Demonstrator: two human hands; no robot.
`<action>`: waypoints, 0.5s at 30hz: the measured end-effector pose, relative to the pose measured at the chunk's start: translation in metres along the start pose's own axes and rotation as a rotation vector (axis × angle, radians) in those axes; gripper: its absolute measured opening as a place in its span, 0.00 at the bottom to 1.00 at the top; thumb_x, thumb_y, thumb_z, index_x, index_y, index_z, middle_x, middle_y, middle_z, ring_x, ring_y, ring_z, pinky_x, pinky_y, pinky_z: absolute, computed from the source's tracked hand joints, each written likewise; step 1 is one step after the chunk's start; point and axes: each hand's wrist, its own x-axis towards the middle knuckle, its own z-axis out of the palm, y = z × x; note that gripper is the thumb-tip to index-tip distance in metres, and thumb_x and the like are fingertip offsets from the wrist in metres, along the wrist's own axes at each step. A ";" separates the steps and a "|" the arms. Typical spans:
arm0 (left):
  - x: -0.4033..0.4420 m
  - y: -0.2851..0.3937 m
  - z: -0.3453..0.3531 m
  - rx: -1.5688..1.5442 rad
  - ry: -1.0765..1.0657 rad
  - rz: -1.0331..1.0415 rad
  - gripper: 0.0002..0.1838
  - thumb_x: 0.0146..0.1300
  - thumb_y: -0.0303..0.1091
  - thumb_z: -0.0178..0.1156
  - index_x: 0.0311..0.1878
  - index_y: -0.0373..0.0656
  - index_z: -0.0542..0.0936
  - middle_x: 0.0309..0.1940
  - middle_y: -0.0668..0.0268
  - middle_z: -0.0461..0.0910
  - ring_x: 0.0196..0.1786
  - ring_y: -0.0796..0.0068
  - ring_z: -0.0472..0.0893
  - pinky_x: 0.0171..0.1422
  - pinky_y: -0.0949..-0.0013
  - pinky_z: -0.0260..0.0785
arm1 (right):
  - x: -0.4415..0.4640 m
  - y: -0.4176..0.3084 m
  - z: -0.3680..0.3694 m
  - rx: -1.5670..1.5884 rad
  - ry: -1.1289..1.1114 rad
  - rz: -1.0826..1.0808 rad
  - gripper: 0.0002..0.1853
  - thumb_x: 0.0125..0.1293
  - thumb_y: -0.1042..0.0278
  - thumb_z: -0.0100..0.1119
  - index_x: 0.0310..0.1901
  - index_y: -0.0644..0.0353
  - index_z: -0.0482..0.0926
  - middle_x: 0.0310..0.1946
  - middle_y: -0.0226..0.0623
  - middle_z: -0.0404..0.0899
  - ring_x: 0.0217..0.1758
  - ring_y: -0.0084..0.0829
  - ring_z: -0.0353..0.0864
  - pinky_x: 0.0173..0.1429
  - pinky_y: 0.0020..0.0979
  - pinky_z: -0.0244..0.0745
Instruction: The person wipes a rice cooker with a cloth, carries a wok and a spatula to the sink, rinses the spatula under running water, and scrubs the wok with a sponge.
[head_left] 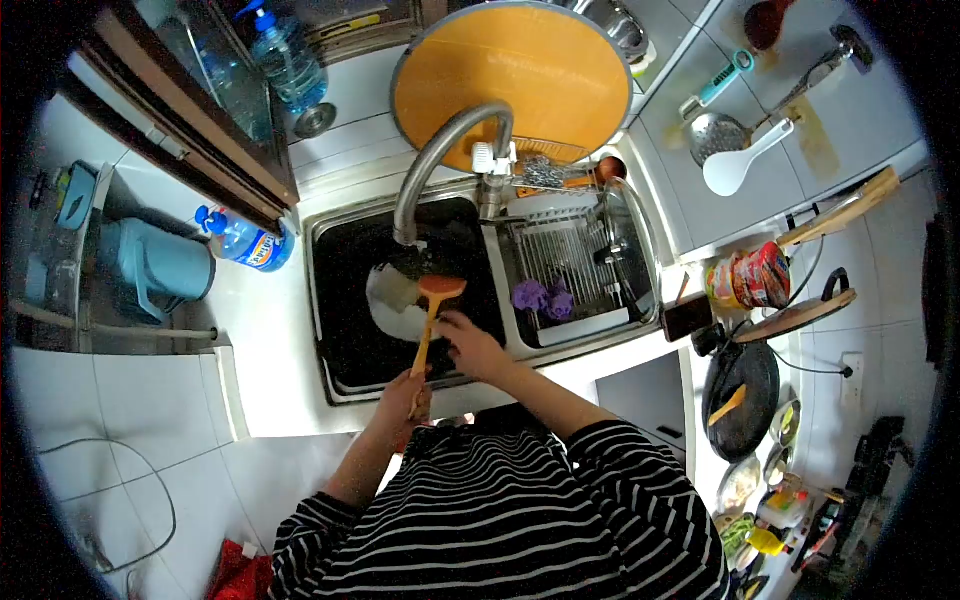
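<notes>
My left hand [403, 398] is closed around the lower handle of a wooden spatula [424, 345], whose reddish-brown head points away from me over the sink. Close beside the middle of that handle is my right hand [470, 347], its fingers loosely bent and somewhat apart; whether they touch the handle is hard to tell. Below the spatula, a white dish [398, 312] lies in the dark left sink basin [350, 240]. A pale thing in or on the dish is unclear. The curved metal faucet [425, 165] hangs over this basin.
A dish rack [560, 250] with purple scrubbers [543, 298] and a glass lid [630, 245] fills the right basin. Behind stands a large round board [510, 75]. A blue-capped bottle [250, 240] is at left; a frying pan [742, 385] sits at right.
</notes>
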 end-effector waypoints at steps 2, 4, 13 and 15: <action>0.010 -0.012 -0.006 0.203 -0.052 0.100 0.11 0.69 0.39 0.48 0.48 0.44 0.67 0.20 0.70 0.65 0.17 0.80 0.61 0.19 0.73 0.53 | -0.012 0.000 0.019 -0.053 0.026 -0.074 0.30 0.54 0.79 0.58 0.61 0.55 0.67 0.61 0.46 0.64 0.60 0.48 0.68 0.57 0.38 0.73; 0.018 -0.023 -0.003 0.409 -0.121 0.231 0.13 0.70 0.40 0.46 0.52 0.44 0.66 0.20 0.70 0.65 0.18 0.80 0.62 0.21 0.74 0.55 | -0.017 0.008 0.029 -0.101 0.173 -0.256 0.28 0.52 0.82 0.58 0.58 0.56 0.70 0.61 0.46 0.64 0.61 0.46 0.68 0.57 0.37 0.73; -0.035 0.005 0.077 0.100 -0.065 0.064 0.23 0.69 0.40 0.51 0.65 0.52 0.63 0.33 0.67 0.74 0.28 0.76 0.69 0.30 0.73 0.63 | -0.028 0.016 -0.024 0.234 0.534 -0.080 0.19 0.54 0.80 0.60 0.49 0.60 0.74 0.56 0.46 0.73 0.53 0.45 0.77 0.55 0.32 0.72; -0.028 -0.010 0.061 0.281 -0.017 0.226 0.21 0.69 0.42 0.50 0.64 0.53 0.66 0.34 0.67 0.75 0.30 0.76 0.70 0.30 0.72 0.64 | -0.039 0.001 -0.045 0.210 0.808 -0.222 0.12 0.58 0.78 0.59 0.44 0.61 0.75 0.49 0.45 0.77 0.48 0.42 0.79 0.53 0.30 0.73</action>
